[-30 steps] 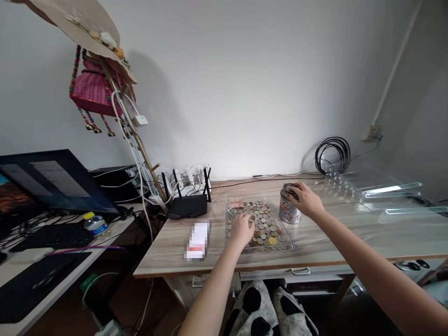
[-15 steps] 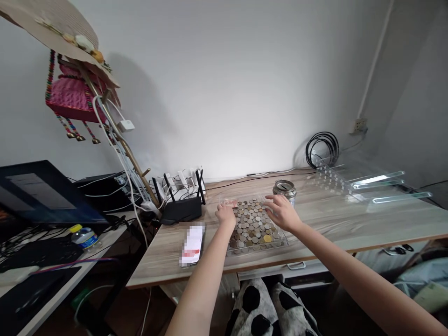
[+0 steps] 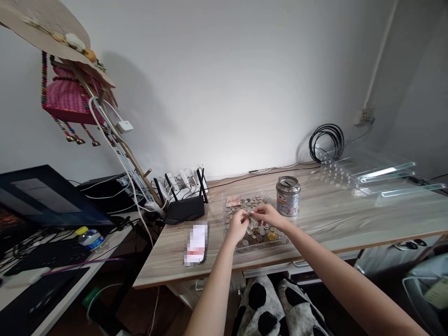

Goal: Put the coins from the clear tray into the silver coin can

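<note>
A clear shallow tray (image 3: 284,241) on the desk holds a spread layer of coins (image 3: 263,232). Above its middle, my left hand (image 3: 239,226) and my right hand (image 3: 269,215) meet with fingers pinched. Between and below their fingertips shows a small greenish banknote (image 3: 250,226), partly covered by the fingers. A reddish banknote (image 3: 233,201) lies at the tray's back left corner. Just right of the tray stands a round metal coin tin (image 3: 288,196) with a slot in its lid and a flowered side.
A phone (image 3: 196,243) lies left of the tray, with a black router (image 3: 185,209) behind it. Clear acrylic pieces (image 3: 381,179) and a coiled black cable (image 3: 326,142) are at the right. A laptop (image 3: 45,200) and bottle (image 3: 90,239) occupy the side desk.
Both hands have come inward from the tray's left and right sides and met over its middle, with the greenish banknote at their fingertips. The tin is now uncovered. The view has shifted slightly.
</note>
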Demonstrator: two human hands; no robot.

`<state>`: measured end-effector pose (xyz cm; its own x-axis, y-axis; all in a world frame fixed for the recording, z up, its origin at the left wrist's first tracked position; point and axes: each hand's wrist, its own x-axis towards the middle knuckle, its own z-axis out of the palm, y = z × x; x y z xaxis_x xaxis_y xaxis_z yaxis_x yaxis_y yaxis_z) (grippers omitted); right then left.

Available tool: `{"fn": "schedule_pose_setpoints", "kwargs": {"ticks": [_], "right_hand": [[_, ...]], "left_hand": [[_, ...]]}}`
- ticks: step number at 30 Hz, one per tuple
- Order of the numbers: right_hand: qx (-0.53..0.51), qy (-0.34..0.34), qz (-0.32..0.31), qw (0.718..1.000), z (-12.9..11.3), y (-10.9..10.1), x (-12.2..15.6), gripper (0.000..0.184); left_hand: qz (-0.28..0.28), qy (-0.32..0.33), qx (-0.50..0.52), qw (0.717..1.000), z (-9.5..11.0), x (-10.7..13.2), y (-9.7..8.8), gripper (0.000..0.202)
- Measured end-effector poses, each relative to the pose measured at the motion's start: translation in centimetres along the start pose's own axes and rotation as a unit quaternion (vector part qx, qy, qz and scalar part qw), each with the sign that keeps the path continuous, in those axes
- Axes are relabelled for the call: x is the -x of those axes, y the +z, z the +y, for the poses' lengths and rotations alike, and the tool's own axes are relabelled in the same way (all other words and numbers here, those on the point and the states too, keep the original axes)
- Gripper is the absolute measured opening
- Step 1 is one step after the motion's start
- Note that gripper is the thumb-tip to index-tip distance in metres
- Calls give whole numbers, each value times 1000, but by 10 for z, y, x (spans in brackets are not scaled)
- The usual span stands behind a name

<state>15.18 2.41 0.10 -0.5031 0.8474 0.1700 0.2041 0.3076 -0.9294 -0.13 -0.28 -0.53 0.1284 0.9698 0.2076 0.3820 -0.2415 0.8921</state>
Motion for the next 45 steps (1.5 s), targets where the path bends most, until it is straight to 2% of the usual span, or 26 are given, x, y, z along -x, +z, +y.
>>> {"fn": "schedule_pose_setpoints", "kwargs": {"ticks": [2,4,7,9,12,17,21,23,26,28,31,34,36,39,41,45], "right_hand": [[-49,8,-9,999,4,3,1,30],[-88,0,7,996,8,4,1,28],[-136,-11,39,990,10,5,-1,21],[-147,-8,43,988,11,5,-3,16],[-141,17,36,989,10,3,-2,11],[-146,36,-10,989,5,1,5,33],[-99,20,-34,994,10,2,2,38],[-82,15,-18,996,13,3,0,35],[-71,25,-5,997,16,4,-2,32],[-61,37,-17,997,16,5,0,32],[-38,44,-32,998,14,6,4,33],[-36,9,-65,997,9,5,6,33],[-35,-14,-67,997,6,3,6,33],[-21,-9,10,1000,5,1,3,34],[-27,-1,37,999,5,3,3,33],[-33,-5,-3,999,-3,7,7,31]], "left_hand": [[18,-39,40,998,-1,4,1,13],[18,-104,98,990,1,8,1,25],[-28,-206,184,961,7,12,0,40],[-56,-237,200,949,9,14,-1,42],[-64,-223,168,958,7,16,0,32],[-33,-192,84,977,1,17,5,27],[-29,-189,103,976,4,18,5,27],[-46,-190,125,973,6,19,5,32],[-109,-173,114,972,8,20,4,34],[-140,-161,88,973,7,20,4,30],[-157,-165,74,971,5,20,5,26],[-175,-164,87,967,4,20,5,28],[-166,-163,94,968,4,19,5,29],[-92,-156,87,980,4,18,5,30],[-62,-145,85,984,3,18,5,32],[-88,-118,92,985,2,20,5,33]]}}
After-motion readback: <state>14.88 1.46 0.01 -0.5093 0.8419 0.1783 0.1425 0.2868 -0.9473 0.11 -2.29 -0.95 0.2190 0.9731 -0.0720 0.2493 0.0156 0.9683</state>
